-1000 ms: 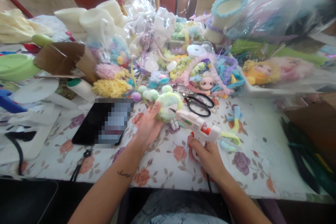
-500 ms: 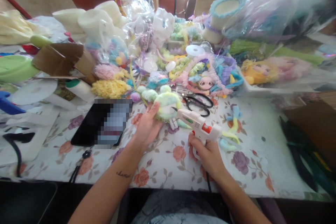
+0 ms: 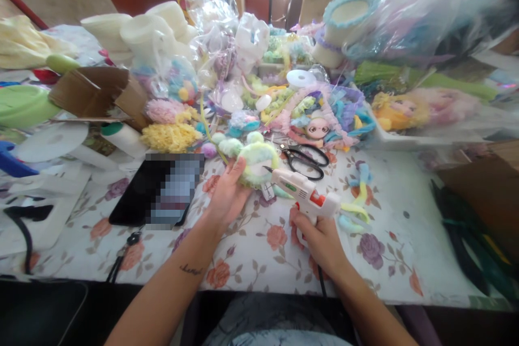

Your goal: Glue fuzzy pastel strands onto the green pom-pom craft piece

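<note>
My left hand (image 3: 231, 192) is closed on a fuzzy pale green and yellow ring-shaped plush piece (image 3: 272, 158), its thumb on the near left rim. A small white tag hangs at its lower edge. In my right hand (image 3: 314, 235) is a white hot glue gun (image 3: 310, 194) with a red part on top, my fingers wrapped round its handle. Its dark nozzle points left at the middle of the plush piece; whether it touches I cannot tell. Black-handled scissors (image 3: 306, 161) lie just behind the gun. A blue and yellow fuzzy strip (image 3: 363, 186) lies to its right.
A phone (image 3: 133, 189) lies left of my left hand. Behind are yellow yarn (image 3: 170, 137), a cardboard box (image 3: 95, 92), a doll face (image 3: 317, 128) and heaped fuzzy trims. A white tray (image 3: 421, 138) with dolls stands at right. The gun's cord (image 3: 321, 281) runs off the front edge.
The glue gun has shifted very slightly left with my right hand. The plush piece and my left hand stay almost in place.
</note>
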Motion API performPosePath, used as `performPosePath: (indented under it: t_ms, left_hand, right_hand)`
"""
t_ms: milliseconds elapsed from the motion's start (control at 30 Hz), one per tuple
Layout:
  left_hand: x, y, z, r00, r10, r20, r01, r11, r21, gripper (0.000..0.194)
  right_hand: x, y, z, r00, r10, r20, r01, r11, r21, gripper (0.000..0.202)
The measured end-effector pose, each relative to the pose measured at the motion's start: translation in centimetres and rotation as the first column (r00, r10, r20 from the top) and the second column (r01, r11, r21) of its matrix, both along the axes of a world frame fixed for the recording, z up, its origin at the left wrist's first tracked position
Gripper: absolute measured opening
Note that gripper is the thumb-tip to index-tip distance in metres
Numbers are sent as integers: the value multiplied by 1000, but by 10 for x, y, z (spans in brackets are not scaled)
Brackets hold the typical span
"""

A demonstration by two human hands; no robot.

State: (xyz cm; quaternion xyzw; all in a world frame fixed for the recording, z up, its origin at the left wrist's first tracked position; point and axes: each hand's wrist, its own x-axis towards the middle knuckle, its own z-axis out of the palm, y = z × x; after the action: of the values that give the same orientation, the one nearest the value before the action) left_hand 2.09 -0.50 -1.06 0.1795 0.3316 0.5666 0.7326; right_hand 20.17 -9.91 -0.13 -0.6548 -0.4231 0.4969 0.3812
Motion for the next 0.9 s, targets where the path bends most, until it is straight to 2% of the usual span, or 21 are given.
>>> performPosePath:
  t_ms: [167,533,733,833,900]
  left_hand:
    - [1,-1,0,1000,-10,-8,10,1000,15,44]
    - [0,1,0,1000,17,-8,-17,1000,1,36]
    - [1,2,0,999,5,-35,-3,998,56,44]
    - [-1,4,-2,1000,12,-18,-12,999,37,46]
    - [-3,6,0,999,54,1,-54,999,8,43]
  right_hand:
    - [-1,-1,-2,1000,27,-7,-27,1000,-1,39]
    - [3,1,-6,999,-48,20,48,999,7,37]
    - [5,1,-15,996,-55,77,52,998,41,38]
    - [3,1,-16,986,-62,152,57,998,36,36]
    - [2,1,-14,988,-59,140,56,998,32,35]
